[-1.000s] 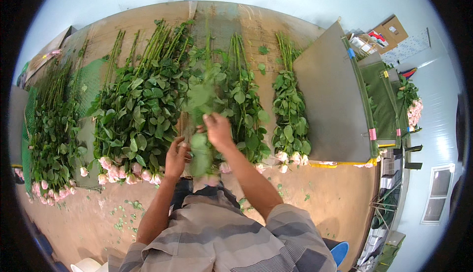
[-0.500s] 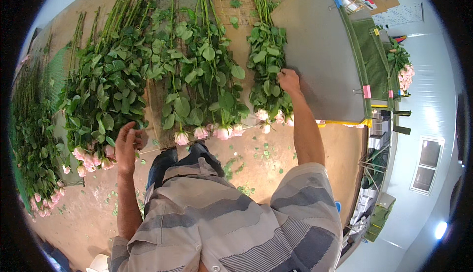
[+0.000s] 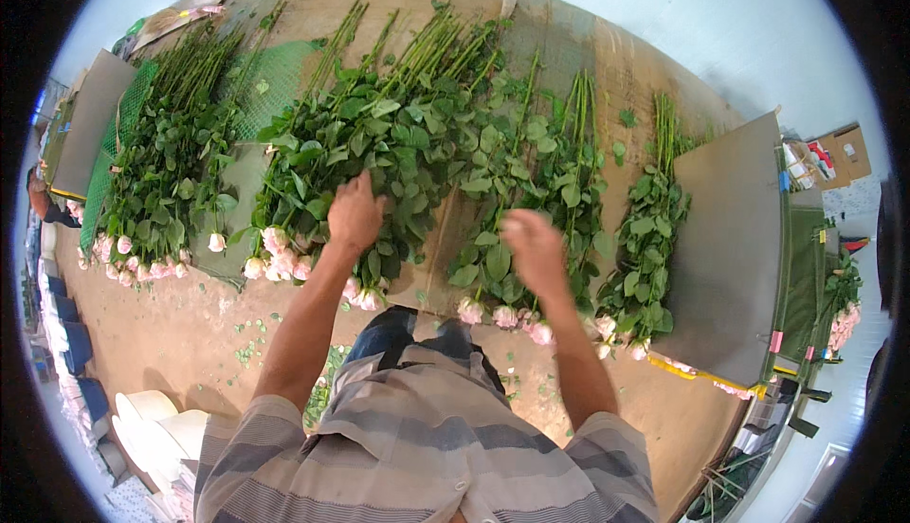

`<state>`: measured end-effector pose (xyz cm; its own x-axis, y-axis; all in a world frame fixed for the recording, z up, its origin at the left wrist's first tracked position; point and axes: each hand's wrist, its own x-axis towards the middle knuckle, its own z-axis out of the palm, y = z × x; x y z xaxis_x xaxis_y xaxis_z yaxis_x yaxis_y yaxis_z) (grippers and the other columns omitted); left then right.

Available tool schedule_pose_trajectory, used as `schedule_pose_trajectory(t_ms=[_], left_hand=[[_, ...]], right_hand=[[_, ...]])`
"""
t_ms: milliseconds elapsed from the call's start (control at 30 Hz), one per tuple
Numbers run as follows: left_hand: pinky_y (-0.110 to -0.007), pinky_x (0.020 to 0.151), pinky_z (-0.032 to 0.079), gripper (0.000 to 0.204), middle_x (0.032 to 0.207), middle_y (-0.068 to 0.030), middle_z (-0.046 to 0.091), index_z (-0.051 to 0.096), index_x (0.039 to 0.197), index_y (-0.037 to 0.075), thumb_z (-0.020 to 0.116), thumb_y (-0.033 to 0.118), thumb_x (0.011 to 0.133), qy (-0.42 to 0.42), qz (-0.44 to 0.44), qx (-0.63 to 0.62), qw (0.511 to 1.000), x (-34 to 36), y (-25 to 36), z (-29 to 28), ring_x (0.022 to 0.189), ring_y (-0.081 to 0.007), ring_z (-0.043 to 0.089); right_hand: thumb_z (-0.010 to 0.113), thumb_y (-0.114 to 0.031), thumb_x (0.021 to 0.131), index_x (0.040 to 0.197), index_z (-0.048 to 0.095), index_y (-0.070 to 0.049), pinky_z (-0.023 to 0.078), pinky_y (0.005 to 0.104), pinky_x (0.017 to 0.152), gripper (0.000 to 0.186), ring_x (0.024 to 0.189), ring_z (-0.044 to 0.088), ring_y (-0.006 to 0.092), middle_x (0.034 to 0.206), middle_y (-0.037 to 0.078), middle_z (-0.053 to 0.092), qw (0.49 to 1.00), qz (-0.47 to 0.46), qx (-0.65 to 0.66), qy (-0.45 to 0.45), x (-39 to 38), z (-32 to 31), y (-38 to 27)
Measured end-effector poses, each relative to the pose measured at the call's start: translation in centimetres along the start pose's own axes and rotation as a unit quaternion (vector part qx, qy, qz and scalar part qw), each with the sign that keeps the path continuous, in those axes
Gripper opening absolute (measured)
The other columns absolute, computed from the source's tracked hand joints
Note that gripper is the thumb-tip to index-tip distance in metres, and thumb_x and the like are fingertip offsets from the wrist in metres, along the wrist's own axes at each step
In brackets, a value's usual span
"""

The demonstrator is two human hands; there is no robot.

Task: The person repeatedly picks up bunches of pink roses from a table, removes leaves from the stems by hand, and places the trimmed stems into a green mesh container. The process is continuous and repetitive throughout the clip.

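Pink roses with long leafy stems lie in piles across a worktable [image 3: 445, 267], blooms toward me. My left hand [image 3: 356, 212] is over the leaves of the large middle pile of roses [image 3: 398, 135], its fingers loosely apart and nothing seen in them. Smeared by motion, my right hand [image 3: 536, 250] hovers by the smaller group of roses [image 3: 573, 158] to the right of that pile; its fingers are unclear. A narrow bunch of roses [image 3: 649, 239] lies farther right against a grey panel [image 3: 730, 248]. At the left is another pile of roses [image 3: 171, 144].
Green netting [image 3: 275, 87] lies beneath stems at the left. Beyond the right panel hang green cloth [image 3: 801, 267] and another rose bunch [image 3: 842, 305]. White buckets [image 3: 156, 428] stand on the leaf-strewn floor [image 3: 218, 324]. Another person's arm [image 3: 43, 199] shows at the far left.
My view has swung left. My right hand has left the narrow bunch by the panel and moved left over the middle roses; my left hand has moved forward over the large pile.
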<state>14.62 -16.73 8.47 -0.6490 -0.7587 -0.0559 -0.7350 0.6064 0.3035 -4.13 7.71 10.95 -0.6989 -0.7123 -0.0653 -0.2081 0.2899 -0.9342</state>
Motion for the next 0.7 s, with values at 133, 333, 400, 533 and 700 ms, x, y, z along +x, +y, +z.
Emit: schedule_pose_trajectory(t_ms=[133, 333, 400, 533, 700], left_hand=[[-0.047, 0.088, 0.045, 0.067, 0.118, -0.0196, 0.055, 0.037, 0.134, 0.001, 0.068, 0.019, 0.077, 0.026, 0.012, 0.055, 0.998, 0.7, 1.4, -0.1, 0.106, -0.0371, 0.053], [-0.047, 0.086, 0.047, 0.074, 0.105, -0.0271, 0.062, 0.037, 0.137, 0.004, 0.063, 0.01, 0.069, -0.046, -0.033, -0.214, 0.975, 2.7, 0.4, -2.9, 0.1, -0.0429, 0.059], [-0.046, 0.086, 0.047, 0.074, 0.102, -0.027, 0.063, 0.038, 0.137, 0.004, 0.064, 0.01, 0.068, -0.029, -0.034, -0.254, 0.966, 3.0, 0.0, -3.2, 0.099, -0.0424, 0.06], [-0.039, 0.092, 0.045, 0.072, 0.113, -0.0251, 0.061, 0.04, 0.135, -0.002, 0.064, 0.013, 0.068, 0.022, 0.006, -0.305, 0.952, 3.7, -2.3, -4.1, 0.106, -0.0367, 0.059], [-0.044, 0.09, 0.046, 0.066, 0.116, -0.027, 0.058, 0.042, 0.133, 0.005, 0.062, 0.011, 0.071, 0.034, -0.065, -0.228, 0.971, 3.9, -4.7, -6.2, 0.108, -0.0428, 0.055]], right_hand=[[0.052, -0.021, 0.094, 0.12, 0.057, 0.002, 0.048, 0.0372, 0.089, 0.035, 0.107, 0.061, 0.0281, 0.117, 0.019, 0.062, 0.993, 0.091, 0.028, -0.07, 3.9, 12.9, 2.3], [0.058, -0.035, 0.09, 0.12, 0.055, 0.008, 0.044, 0.0416, 0.089, 0.052, 0.104, 0.059, 0.032, 0.117, 0.023, 0.059, 0.946, 0.284, 0.094, -0.122, 8.1, 18.9, 1.1], [0.065, -0.033, 0.085, 0.119, 0.055, 0.007, 0.045, 0.0406, 0.083, 0.053, 0.098, 0.059, 0.0296, 0.111, 0.02, 0.061, 0.957, 0.278, 0.067, -0.052, 8.9, 19.7, 0.9], [0.066, -0.026, 0.082, 0.113, 0.057, 0.0, 0.046, 0.0422, 0.077, 0.041, 0.096, 0.059, 0.0268, 0.111, 0.016, 0.06, 0.904, 0.275, 0.327, -0.022, 9.4, 18.5, 2.0], [0.052, -0.023, 0.089, 0.111, 0.054, -0.003, 0.056, 0.0438, 0.071, 0.03, 0.093, 0.063, 0.0275, 0.108, 0.017, 0.059, 0.906, 0.301, 0.287, 0.072, 8.5, 14.5, 1.6]])
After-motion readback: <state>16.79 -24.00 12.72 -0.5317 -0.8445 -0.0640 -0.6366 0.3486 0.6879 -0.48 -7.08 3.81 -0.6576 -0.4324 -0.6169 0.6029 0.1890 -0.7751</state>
